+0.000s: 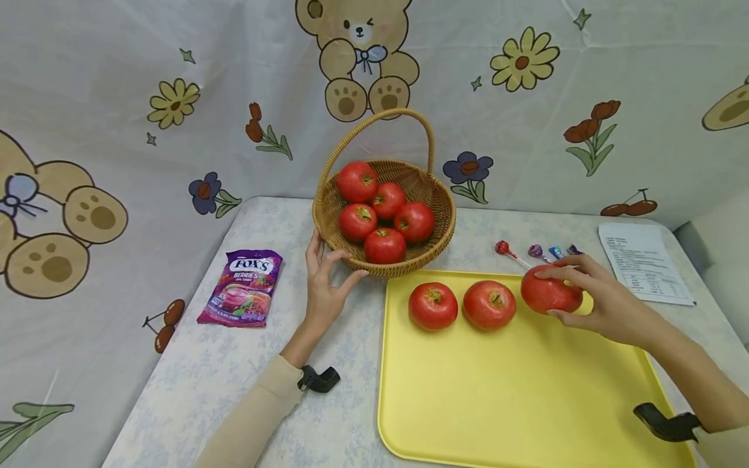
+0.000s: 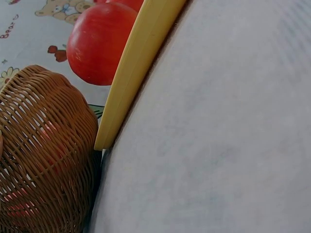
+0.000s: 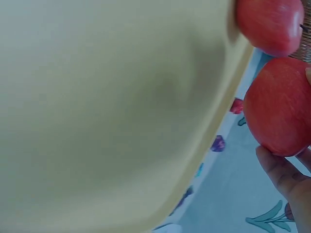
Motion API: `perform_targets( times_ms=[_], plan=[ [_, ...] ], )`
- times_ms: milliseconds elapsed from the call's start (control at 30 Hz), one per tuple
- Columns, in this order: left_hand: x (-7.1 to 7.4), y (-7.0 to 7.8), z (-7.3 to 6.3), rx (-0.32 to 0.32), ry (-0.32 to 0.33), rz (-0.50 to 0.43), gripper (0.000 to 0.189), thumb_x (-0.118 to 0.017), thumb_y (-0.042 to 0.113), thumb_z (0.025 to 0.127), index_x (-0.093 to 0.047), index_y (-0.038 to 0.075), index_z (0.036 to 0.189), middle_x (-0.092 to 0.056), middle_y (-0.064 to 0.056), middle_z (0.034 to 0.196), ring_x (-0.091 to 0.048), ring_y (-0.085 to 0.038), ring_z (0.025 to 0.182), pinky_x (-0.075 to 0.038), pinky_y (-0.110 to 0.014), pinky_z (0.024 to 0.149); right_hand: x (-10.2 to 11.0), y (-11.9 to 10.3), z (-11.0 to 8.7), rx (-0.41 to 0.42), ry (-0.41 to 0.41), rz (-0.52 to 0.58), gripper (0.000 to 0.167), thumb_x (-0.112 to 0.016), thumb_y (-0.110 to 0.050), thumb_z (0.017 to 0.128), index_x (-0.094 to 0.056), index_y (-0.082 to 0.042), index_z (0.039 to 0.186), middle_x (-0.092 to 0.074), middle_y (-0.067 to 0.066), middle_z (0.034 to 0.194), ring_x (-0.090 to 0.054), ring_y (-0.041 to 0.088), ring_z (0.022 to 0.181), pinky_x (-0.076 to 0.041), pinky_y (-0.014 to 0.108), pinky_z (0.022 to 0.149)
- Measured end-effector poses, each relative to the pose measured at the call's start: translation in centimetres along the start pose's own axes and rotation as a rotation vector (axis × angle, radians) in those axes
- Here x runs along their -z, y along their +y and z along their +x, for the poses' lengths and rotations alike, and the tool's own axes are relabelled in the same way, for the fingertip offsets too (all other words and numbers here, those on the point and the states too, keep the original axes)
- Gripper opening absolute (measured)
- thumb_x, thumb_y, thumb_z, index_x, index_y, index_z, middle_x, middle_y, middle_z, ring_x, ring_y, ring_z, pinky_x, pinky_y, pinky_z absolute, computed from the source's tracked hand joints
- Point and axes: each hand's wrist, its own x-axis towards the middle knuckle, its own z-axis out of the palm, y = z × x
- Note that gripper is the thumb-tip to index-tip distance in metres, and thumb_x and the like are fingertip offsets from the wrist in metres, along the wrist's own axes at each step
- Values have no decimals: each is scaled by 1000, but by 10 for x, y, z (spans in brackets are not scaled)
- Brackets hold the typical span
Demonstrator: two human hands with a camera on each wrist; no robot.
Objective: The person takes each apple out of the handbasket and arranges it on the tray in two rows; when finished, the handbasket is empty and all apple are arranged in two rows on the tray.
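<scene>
Five glossy round red apples [image 1: 389, 200] lay in a brown woven wicker basket [image 1: 432, 190] with a tall arched handle, set at the far edge of the pale, blue-patterned desk [image 1: 170, 396], left of its middle. The left hand [image 1: 324, 286] had its fingers and thumb spread against the basket's near left side. Two more red apples [image 1: 433, 306] sat side by side along the far edge of a yellow rectangular tray [image 1: 515, 390], towards its far left corner. The right hand [image 1: 614, 307] pinched another red apple [image 1: 550, 290] between thumb and fingers at the tray's far edge, though whether it touched the tray was hard to tell. A purple plastic candy bag [image 1: 242, 289] lay near the desk's left edge, small wrapped lollipops [image 1: 503, 247] beyond the tray, and a printed white paper sheet [image 1: 646, 263] by the far right corner.
</scene>
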Motion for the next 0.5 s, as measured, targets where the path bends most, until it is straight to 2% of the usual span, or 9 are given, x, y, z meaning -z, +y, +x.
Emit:
perform_targets(
  times_ms=[133,333,500],
  plan=[
    [0,0,0,2,0,1,40,-84,6,75,-63,12,109,-12,-16,161,-15,-32,150,-24,-54,119,-10,6,-11,-6,-9,-24,71,-91,-4,61,-63,-22,124,-49,9,125,-44,19,107,-53,21,69],
    [1,0,-1,8,1,7,41,-84,5,74,-62,11,109,-11,-18,161,-15,-33,151,-22,-52,120,-20,8,-18,-3,-21,-42,72,-92,-7,61,-63,-24,125,-50,9,123,-48,22,104,-54,25,69],
    [-1,2,0,10,8,6,43,-85,-1,71,-62,6,106,-12,-24,159,-15,-38,149,-22,-56,119,-22,5,-18,-14,-56,-51,74,-92,-9,62,-60,-27,126,-48,14,125,-47,33,106,-56,43,70]
  ],
)
